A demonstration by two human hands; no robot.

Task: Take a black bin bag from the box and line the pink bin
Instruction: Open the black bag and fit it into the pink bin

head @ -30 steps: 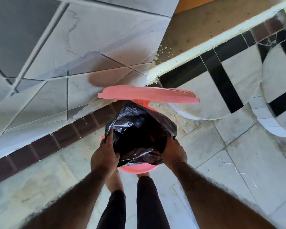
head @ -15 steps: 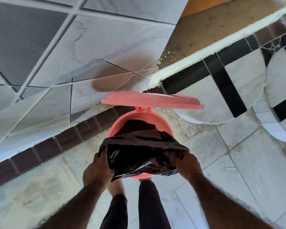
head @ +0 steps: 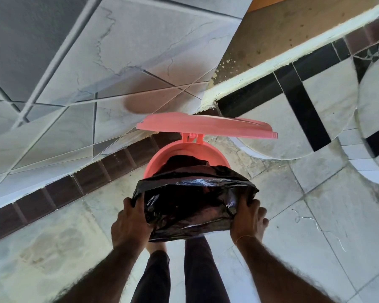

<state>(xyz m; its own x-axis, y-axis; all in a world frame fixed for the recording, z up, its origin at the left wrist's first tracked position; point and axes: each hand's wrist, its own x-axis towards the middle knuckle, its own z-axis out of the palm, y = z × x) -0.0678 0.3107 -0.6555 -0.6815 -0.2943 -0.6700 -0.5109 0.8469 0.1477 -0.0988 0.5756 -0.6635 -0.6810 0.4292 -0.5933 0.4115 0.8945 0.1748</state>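
Note:
The pink bin [head: 160, 159] stands on the tiled floor in front of me, its round lid [head: 206, 127] raised on the hinge at the far side. A black bin bag [head: 193, 200] hangs partly inside the bin, its mouth stretched wide over the bin's near rim. My left hand [head: 130, 221] grips the bag's left edge and my right hand [head: 247, 219] grips its right edge, both below the near rim. The bin's near wall is hidden by the bag. No box is in view.
A tiled wall [head: 64, 84] with a dark brown skirting strip [head: 74, 184] runs behind the bin on the left. A raised ledge with black and white tiles [head: 293, 95] lies to the right. My legs [head: 184, 276] in dark trousers stand just below the bag.
The bag's mouth was bunched over the bin a second ago. My hands have since pulled it wider and down toward me, exposing the bin's far inner wall.

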